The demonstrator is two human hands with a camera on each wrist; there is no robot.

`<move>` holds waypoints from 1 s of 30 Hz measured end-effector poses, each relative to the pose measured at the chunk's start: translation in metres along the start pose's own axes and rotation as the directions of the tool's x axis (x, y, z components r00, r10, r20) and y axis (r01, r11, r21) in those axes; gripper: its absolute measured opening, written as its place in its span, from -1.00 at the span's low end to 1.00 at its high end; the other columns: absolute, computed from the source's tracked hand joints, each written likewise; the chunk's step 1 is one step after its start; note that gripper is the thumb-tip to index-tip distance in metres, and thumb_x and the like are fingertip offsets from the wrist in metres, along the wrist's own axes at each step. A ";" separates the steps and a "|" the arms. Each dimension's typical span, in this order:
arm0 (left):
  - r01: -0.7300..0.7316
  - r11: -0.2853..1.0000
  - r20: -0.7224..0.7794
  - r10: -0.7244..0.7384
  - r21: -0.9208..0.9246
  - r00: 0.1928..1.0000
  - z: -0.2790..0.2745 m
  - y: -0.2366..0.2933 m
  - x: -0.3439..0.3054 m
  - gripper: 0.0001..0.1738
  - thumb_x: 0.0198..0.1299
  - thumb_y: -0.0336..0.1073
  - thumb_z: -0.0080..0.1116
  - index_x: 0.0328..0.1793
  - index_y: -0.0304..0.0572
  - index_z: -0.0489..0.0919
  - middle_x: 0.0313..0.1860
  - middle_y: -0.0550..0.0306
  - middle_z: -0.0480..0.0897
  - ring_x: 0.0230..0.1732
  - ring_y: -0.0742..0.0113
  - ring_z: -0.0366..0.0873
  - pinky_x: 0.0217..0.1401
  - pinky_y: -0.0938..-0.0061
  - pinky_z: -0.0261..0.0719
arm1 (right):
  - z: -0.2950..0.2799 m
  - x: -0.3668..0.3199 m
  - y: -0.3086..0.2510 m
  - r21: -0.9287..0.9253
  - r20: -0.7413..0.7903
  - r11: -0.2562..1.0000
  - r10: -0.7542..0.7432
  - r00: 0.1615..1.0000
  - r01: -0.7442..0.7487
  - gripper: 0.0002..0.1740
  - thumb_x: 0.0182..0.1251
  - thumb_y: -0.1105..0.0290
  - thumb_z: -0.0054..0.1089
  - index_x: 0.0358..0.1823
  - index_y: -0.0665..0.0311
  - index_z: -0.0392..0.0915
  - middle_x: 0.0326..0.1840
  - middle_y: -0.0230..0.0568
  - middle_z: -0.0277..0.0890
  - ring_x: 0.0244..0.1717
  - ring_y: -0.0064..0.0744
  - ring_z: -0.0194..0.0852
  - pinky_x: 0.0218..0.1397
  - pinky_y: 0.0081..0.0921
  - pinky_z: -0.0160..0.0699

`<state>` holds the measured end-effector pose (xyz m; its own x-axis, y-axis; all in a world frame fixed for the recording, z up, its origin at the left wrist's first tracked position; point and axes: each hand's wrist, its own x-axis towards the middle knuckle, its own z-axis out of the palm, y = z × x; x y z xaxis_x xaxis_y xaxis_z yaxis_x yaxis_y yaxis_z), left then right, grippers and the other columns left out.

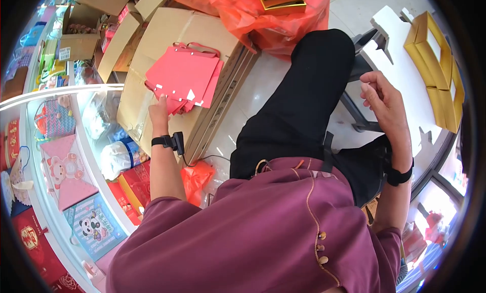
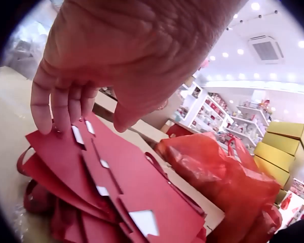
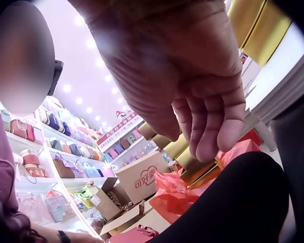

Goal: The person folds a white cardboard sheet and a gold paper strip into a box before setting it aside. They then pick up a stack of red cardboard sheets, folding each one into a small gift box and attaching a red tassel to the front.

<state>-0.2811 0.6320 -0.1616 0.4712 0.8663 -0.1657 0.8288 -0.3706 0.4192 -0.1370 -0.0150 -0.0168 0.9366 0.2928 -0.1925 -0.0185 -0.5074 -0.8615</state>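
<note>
A stack of flat red card pieces [image 1: 185, 73] with ribbon loops and small white tabs lies fanned out on a large cardboard box [image 1: 135, 103]. At the near edge of this stack is my left hand [image 1: 159, 113]. In the left wrist view its fingertips [image 2: 62, 121] hang down right at the edge of the top red piece, with the thumb apart from them. My right hand [image 1: 387, 106] is held in the air beside a white table [image 1: 397, 65], fingers loosely bent. Nothing shows in its grasp in the right wrist view.
Gold boxes [image 1: 430, 55] stand on the white table at right. A red-orange plastic bag [image 1: 223, 12] lies beyond the cardboard box, with gold boxes [image 1: 283, 8] on it. Glass shelving with gift bags [image 1: 96, 224] runs along the left. My black-trousered leg [image 1: 298, 90] lies between.
</note>
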 end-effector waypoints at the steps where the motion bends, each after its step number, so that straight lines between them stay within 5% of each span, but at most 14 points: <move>1: -0.064 0.986 -0.049 0.072 0.153 0.996 0.003 -0.018 0.013 -0.12 0.33 0.34 0.27 -0.17 -0.67 0.71 -0.14 -0.59 0.71 -0.01 -0.31 0.76 0.06 -0.14 0.72 | 0.001 -0.002 -0.005 0.002 -0.001 1.000 0.012 1.000 -0.012 -0.78 0.64 0.37 0.21 0.14 0.35 0.60 -0.33 -0.41 0.53 -0.27 -0.68 0.48 -0.15 -0.63 0.52; 4: 0.026 0.995 0.001 -0.027 0.095 1.000 -0.002 -0.024 0.010 0.00 0.27 0.48 0.28 0.17 -0.56 0.65 0.10 -0.31 0.68 0.13 -0.07 0.71 0.14 -0.15 0.67 | 0.004 -0.007 -0.011 0.001 0.000 1.000 0.024 1.000 -0.024 -0.77 0.67 0.34 0.19 0.15 0.33 0.60 -0.31 -0.42 0.53 -0.26 -0.69 0.49 -0.15 -0.64 0.55; 7: 0.268 0.916 0.347 -0.157 -0.300 0.925 -0.007 0.000 -0.019 0.01 0.23 0.51 0.33 0.32 -0.41 0.62 0.12 -0.13 0.71 0.09 0.02 0.70 0.17 -0.05 0.65 | 0.004 -0.012 -0.009 0.018 0.020 0.999 0.036 0.999 -0.037 -0.77 0.68 0.33 0.16 0.15 0.32 0.59 -0.30 -0.43 0.54 -0.24 -0.70 0.50 -0.14 -0.64 0.55; 9: 0.287 0.866 0.469 -0.069 -0.411 0.881 -0.008 0.013 -0.026 -0.01 0.20 0.51 0.36 0.35 -0.29 0.63 0.16 -0.04 0.72 0.09 0.03 0.70 0.17 0.03 0.64 | 0.005 -0.013 -0.004 0.035 0.017 0.999 0.030 0.999 -0.030 -0.77 0.69 0.34 0.16 0.15 0.33 0.59 -0.30 -0.43 0.54 -0.25 -0.70 0.50 -0.14 -0.64 0.55; 13: 0.277 0.858 0.450 -0.061 -0.432 0.891 0.002 0.015 -0.018 -0.02 0.19 0.51 0.39 0.42 -0.15 0.59 0.16 0.04 0.72 0.09 0.07 0.69 0.16 0.04 0.64 | 0.003 -0.017 0.006 0.031 0.018 0.998 0.053 0.998 -0.054 -0.78 0.68 0.34 0.15 0.14 0.33 0.59 -0.28 -0.43 0.56 -0.25 -0.70 0.50 -0.15 -0.64 0.54; 21: 0.463 0.724 0.617 -0.064 -0.512 0.784 0.006 0.026 -0.007 -0.07 0.23 0.48 0.40 0.51 0.04 0.50 0.23 0.06 0.71 0.14 0.09 0.67 0.08 0.03 0.62 | 0.004 -0.027 0.004 0.077 0.018 0.991 0.112 0.994 -0.113 -0.79 0.67 0.32 0.15 0.09 0.32 0.61 -0.25 -0.43 0.57 -0.25 -0.68 0.51 -0.15 -0.63 0.53; 27: 0.420 0.778 0.577 -0.092 -0.467 0.811 0.022 0.043 0.017 -0.16 0.26 0.27 0.50 0.51 0.03 0.49 0.32 0.05 0.68 0.23 0.05 0.66 0.19 -0.11 0.62 | 0.003 -0.029 0.009 0.067 0.013 0.993 0.097 0.995 -0.098 -0.78 0.68 0.29 0.16 0.08 0.29 0.61 -0.27 -0.41 0.58 -0.25 -0.66 0.54 -0.16 -0.62 0.53; 30: 0.455 0.651 0.581 -0.027 -0.608 0.813 0.033 0.046 0.022 -0.17 0.26 0.22 0.53 0.51 0.00 0.49 0.32 0.05 0.69 0.27 0.02 0.66 0.28 -0.18 0.58 | 0.003 -0.032 0.008 0.068 0.015 0.990 0.124 0.992 -0.125 -0.79 0.67 0.28 0.17 0.07 0.28 0.61 -0.29 -0.39 0.57 -0.26 -0.65 0.54 -0.15 -0.61 0.55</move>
<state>-0.2227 0.6230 -0.1758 0.5366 0.5201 -0.6646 0.5703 0.3570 0.7398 -0.1679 -0.0256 -0.0194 0.9216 0.2402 -0.3049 -0.1586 -0.4838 -0.8607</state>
